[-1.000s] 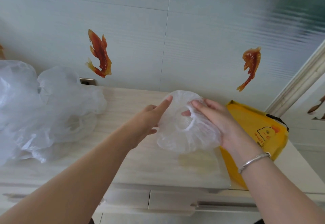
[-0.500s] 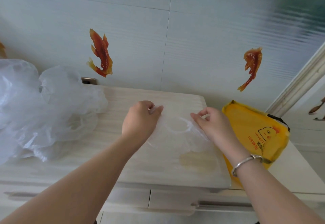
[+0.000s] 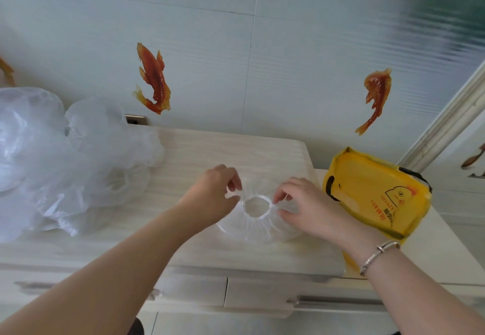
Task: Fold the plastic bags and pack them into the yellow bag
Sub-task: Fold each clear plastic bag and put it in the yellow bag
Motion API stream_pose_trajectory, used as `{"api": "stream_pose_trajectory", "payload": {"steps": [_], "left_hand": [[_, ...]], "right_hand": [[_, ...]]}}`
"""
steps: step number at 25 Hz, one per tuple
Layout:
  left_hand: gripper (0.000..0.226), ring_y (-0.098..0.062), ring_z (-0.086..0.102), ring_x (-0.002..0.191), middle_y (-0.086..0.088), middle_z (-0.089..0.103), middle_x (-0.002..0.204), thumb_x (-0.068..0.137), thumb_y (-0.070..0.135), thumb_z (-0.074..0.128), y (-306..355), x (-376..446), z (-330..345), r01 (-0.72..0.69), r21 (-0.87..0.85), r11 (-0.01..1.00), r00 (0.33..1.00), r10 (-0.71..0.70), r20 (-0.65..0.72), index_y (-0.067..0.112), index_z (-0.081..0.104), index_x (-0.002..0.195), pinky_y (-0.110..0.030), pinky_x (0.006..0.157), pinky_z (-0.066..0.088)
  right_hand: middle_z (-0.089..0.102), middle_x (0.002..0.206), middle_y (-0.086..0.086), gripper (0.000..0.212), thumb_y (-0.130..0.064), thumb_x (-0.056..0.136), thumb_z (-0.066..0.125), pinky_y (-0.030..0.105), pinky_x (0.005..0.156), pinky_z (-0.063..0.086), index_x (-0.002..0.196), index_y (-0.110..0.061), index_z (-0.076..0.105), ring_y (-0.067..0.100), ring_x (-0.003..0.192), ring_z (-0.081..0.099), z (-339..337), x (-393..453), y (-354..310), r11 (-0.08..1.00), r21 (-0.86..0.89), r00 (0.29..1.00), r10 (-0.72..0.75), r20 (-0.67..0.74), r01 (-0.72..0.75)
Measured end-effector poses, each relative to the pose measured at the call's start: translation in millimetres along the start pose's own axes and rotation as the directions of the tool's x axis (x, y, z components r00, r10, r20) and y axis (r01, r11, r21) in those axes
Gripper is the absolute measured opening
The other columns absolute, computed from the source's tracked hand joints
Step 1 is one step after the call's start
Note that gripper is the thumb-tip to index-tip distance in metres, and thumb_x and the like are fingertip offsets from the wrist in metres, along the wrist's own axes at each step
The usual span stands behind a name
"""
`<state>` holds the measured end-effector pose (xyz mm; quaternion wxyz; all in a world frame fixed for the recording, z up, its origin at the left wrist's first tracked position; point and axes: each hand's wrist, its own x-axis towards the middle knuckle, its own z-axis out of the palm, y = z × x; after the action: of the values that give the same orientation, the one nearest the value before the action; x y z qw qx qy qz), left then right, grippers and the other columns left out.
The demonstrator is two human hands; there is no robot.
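Observation:
A clear round plastic bag (image 3: 258,225) with a gathered elastic opening lies flat on the pale wooden counter (image 3: 199,158). My left hand (image 3: 214,195) pinches the left side of its opening rim. My right hand (image 3: 304,207) pinches the right side of the same rim. The yellow bag (image 3: 378,192) with a duck print lies to the right of my right hand, partly under my wrist.
A heap of several crumpled clear plastic bags (image 3: 60,161) fills the counter's left side. Behind the counter is a tiled wall with orange fish stickers (image 3: 153,79). Drawers with metal handles (image 3: 333,302) sit below the front edge.
The plastic bag came down from mid-air and now lies flat on the counter. Both hands moved lower and now pinch its opening rim from either side.

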<state>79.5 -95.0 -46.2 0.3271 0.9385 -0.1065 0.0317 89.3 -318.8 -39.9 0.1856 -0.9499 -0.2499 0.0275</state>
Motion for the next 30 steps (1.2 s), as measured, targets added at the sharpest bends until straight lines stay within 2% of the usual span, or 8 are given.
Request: {"api": "stream_pose_trajectory", "payload": {"steps": [5,9,17,19,22,25,28,30], "left_hand": [[0.046,-0.011,0.049,0.096,0.009,0.05,0.107,0.072,0.036,0.08,-5.6,-14.6,7.9,-0.013,0.11,0.994,0.976,-0.011,0.216,0.024,0.055,0.108,-0.025,0.087,0.045],[0.07,-0.011,0.045,0.105,0.01,0.044,0.116,0.064,0.053,0.08,-7.8,-21.0,4.5,-0.024,0.166,0.986,0.961,-0.023,0.274,0.026,0.05,0.121,-0.03,0.094,0.045],[0.09,-0.009,0.036,0.114,0.016,0.036,0.122,0.053,0.07,0.077,-2.8,-24.5,1.0,-0.065,0.241,0.968,0.933,-0.027,0.359,0.034,0.042,0.127,-0.031,0.101,0.038],[0.078,-0.011,0.039,0.112,0.014,0.038,0.121,0.061,0.064,0.077,-3.0,-22.7,0.4,-0.082,0.259,0.962,0.935,-0.016,0.354,0.033,0.045,0.125,-0.032,0.099,0.039],[0.042,-0.017,0.05,0.108,0.005,0.046,0.116,0.084,0.048,0.065,-4.2,-16.4,1.5,-0.022,0.188,0.982,0.958,-0.033,0.284,0.024,0.055,0.117,-0.035,0.095,0.042],[0.033,-0.022,0.056,0.088,-0.005,0.057,0.096,0.097,0.039,0.048,-2.7,-5.8,6.8,0.152,0.047,0.987,0.97,-0.158,0.187,0.011,0.065,0.093,-0.027,0.074,0.042],[0.042,-0.018,0.05,0.06,-0.002,0.053,0.062,0.098,0.036,0.047,-3.5,3.7,12.1,0.349,-0.07,0.935,0.931,-0.337,0.141,0.011,0.058,0.066,-0.024,0.053,0.034],[0.043,-0.023,0.049,0.06,-0.001,0.05,0.057,0.097,0.032,0.049,-4.8,7.8,16.4,0.394,-0.038,0.918,0.916,-0.389,0.102,0.013,0.052,0.059,-0.025,0.052,0.032]], "right_hand": [[0.049,0.121,-0.019,0.048,-0.052,0.08,0.067,0.022,0.099,0.038,0.122,-0.031,0.056,0.0,0.116,0.042,1.1,-14.8,-2.9,0.998,-0.056,0.985,-0.017,0.173,0.027],[0.039,0.132,-0.021,0.064,-0.051,0.078,0.068,0.02,0.104,0.034,0.135,-0.033,0.044,-0.001,0.123,0.036,0.4,-26.1,-7.2,0.994,-0.098,0.972,-0.023,0.232,0.047],[0.048,0.124,-0.012,0.035,-0.019,0.087,0.052,0.025,0.091,0.043,0.122,-0.024,0.051,0.009,0.115,0.046,12.8,-25.8,-12.4,0.977,-0.203,0.995,-0.052,0.082,0.068],[0.061,0.103,-0.008,0.015,-0.023,0.091,0.052,0.027,0.081,0.047,0.101,-0.02,0.063,0.01,0.097,0.056,14.5,-20.1,-8.4,0.998,-0.025,0.998,0.057,0.012,-0.057],[0.057,0.067,0.002,0.035,-0.031,0.095,0.051,0.03,0.06,0.038,0.081,-0.003,0.066,0.017,0.063,0.051,10.2,-7.7,7.2,0.907,0.282,0.947,0.319,0.028,-0.314],[0.069,0.074,-0.005,0.036,-0.027,0.097,0.049,0.029,0.067,0.047,0.071,-0.016,0.071,0.015,0.073,0.061,7.7,0.4,11.9,0.784,0.46,0.895,0.441,0.06,-0.417],[0.072,0.077,0.002,0.038,-0.023,0.098,0.048,0.032,0.068,0.049,0.067,-0.017,0.069,0.02,0.076,0.064,15.0,5.5,11.5,0.796,0.426,0.881,0.473,0.007,-0.43],[0.065,0.068,0.005,0.037,-0.026,0.097,0.048,0.035,0.06,0.044,0.065,-0.014,0.061,0.027,0.07,0.059,17.0,6.3,10.0,0.841,0.333,0.881,0.47,-0.058,-0.427]]}}
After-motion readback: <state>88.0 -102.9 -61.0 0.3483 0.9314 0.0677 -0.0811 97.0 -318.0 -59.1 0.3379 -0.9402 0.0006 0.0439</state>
